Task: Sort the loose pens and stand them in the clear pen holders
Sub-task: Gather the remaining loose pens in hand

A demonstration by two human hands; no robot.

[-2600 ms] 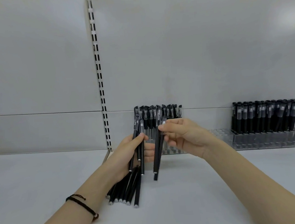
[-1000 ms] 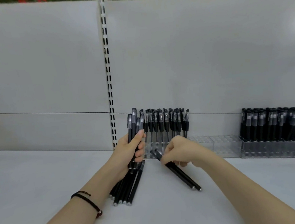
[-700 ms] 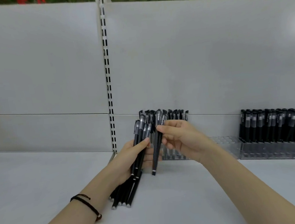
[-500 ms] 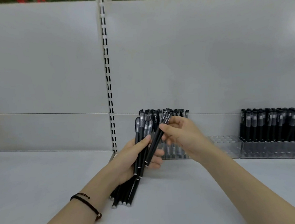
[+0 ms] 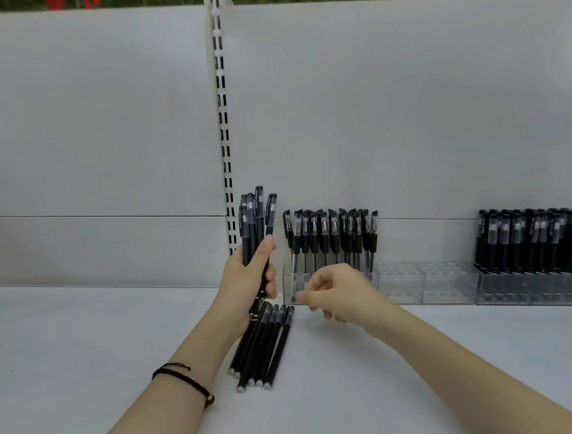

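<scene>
The left hand [image 5: 249,284] grips a bundle of five black pens [image 5: 256,226] upright, fingers wrapped round the barrels and thumb pressed along the front. Their frosted caps stand above the fist, and the lower ends poke out under it. A black cord bracelet [image 5: 179,379] circles that wrist.

Just below the left hand, about six more loose pens [image 5: 264,345] lie side by side on the white shelf [image 5: 81,335]. They are slim matte black barrels with small silver end buttons, fanned slightly, caps toward the fist.

The right hand [image 5: 339,298] hovers just right of them, clear of the shelf. Its fingers are loosely curled, the thumb and forefinger reach forward close together, and nothing shows between them.

Right behind that hand stands a clear plastic holder [image 5: 291,285] with roughly a dozen pens [image 5: 330,237] upright in it; these have black caps and see-through barrels. To the hand's right, two more clear boxy holders [image 5: 420,285] follow in the row. Farther right a fourth [image 5: 523,290] is packed with black pens [image 5: 536,241] too crowded to count.

Above the left hand rises a white slotted post [image 5: 224,119].
</scene>
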